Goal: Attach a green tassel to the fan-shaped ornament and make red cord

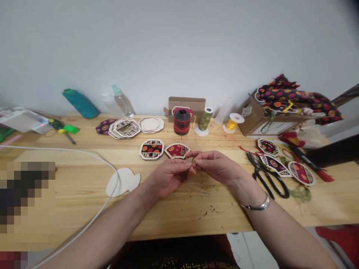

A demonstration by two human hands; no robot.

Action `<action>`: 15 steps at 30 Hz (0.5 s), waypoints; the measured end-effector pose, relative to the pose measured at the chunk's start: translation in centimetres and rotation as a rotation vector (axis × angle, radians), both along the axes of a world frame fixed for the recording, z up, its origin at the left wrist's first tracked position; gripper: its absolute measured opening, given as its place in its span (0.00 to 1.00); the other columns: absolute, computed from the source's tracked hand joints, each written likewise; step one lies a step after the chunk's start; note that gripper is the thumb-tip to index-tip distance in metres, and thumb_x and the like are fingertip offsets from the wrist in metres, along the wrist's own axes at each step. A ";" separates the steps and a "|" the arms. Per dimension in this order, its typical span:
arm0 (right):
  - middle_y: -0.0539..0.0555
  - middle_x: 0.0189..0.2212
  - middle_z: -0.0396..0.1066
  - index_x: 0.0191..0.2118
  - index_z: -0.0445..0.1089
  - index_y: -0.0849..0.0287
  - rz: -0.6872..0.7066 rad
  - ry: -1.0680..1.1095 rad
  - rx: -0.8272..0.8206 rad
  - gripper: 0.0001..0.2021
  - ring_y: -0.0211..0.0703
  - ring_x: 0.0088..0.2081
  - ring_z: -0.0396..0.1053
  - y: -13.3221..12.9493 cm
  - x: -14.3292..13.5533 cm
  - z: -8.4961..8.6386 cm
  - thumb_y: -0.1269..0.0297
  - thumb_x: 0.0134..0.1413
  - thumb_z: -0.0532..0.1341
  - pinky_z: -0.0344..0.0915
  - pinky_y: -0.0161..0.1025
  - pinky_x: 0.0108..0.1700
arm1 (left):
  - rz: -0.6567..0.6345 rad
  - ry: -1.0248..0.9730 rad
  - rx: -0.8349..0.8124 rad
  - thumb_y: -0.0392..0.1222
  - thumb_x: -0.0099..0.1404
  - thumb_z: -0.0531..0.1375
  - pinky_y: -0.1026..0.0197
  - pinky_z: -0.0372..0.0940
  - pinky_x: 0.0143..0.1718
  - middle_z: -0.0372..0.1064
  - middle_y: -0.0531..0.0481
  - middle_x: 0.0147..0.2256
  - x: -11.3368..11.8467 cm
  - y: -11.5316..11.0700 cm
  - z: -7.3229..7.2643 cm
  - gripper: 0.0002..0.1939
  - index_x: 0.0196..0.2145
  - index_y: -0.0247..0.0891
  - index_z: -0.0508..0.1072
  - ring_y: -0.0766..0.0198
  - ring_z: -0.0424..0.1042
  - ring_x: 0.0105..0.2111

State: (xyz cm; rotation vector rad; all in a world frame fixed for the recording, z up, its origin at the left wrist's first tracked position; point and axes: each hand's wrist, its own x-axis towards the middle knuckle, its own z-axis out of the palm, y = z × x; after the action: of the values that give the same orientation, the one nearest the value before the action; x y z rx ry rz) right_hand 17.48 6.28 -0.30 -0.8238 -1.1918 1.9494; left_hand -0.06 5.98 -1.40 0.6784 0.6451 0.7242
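Observation:
My left hand (pixel 172 173) and my right hand (pixel 218 166) meet above the middle of the wooden table, fingertips pinched together. Between them is a small olive-green bit of cord (pixel 193 161), mostly hidden by the fingers. Just behind the hands lie a fan-shaped fretwork piece (pixel 177 150) and an eight-sided fretwork piece (pixel 152 149), both backed with patterned dark fabric. A pair of black-handled scissors (pixel 269 179) rests to the right of my right hand. Left of my left hand is a flat white cut-out (pixel 123 182) with a white cable (pixel 108 164) running over it.
Behind stand spools of red-black cord (pixel 181 122), green cord (pixel 206 121) and yellow cord (pixel 233 123). A cardboard box (pixel 260 123) with patterned fabric is at the right, near more fretwork pieces (pixel 301 173). Stacked frames (pixel 127 128) and bottles (pixel 123 101) stand back left.

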 end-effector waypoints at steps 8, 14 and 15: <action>0.54 0.38 0.71 0.25 0.77 0.58 -0.055 -0.071 0.073 0.04 0.41 0.43 0.65 0.0 -0.1 0.2 0.63 0.42 0.68 0.59 0.42 0.51 | 0.026 0.092 0.047 0.37 0.52 0.62 0.63 0.55 0.29 0.68 0.47 0.21 0.0 0.1 0.1 0.08 0.18 0.31 0.76 0.67 0.64 0.25; 0.51 0.27 0.73 0.27 0.77 0.58 -0.101 -0.191 0.157 0.04 0.35 0.29 0.65 -0.1 0.1 0.3 0.64 0.44 0.66 0.60 0.36 0.35 | 0.053 0.162 0.120 0.37 0.52 0.62 0.63 0.55 0.30 0.69 0.48 0.21 -0.1 0.1 -0.1 0.08 0.19 0.32 0.76 0.67 0.63 0.25; 0.50 0.25 0.73 0.27 0.77 0.58 -0.118 -0.234 0.166 0.04 0.34 0.27 0.63 -0.1 0.2 0.3 0.64 0.44 0.65 0.58 0.35 0.32 | 0.058 0.169 0.124 0.37 0.53 0.61 0.62 0.55 0.30 0.69 0.48 0.21 -0.2 0.1 -0.1 0.08 0.19 0.32 0.76 0.67 0.63 0.25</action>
State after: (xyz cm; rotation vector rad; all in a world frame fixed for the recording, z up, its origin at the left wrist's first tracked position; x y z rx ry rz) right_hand 17.64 6.14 0.00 -1.0299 -1.3875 1.6681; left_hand -0.21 6.10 -1.53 0.8446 0.7818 0.7700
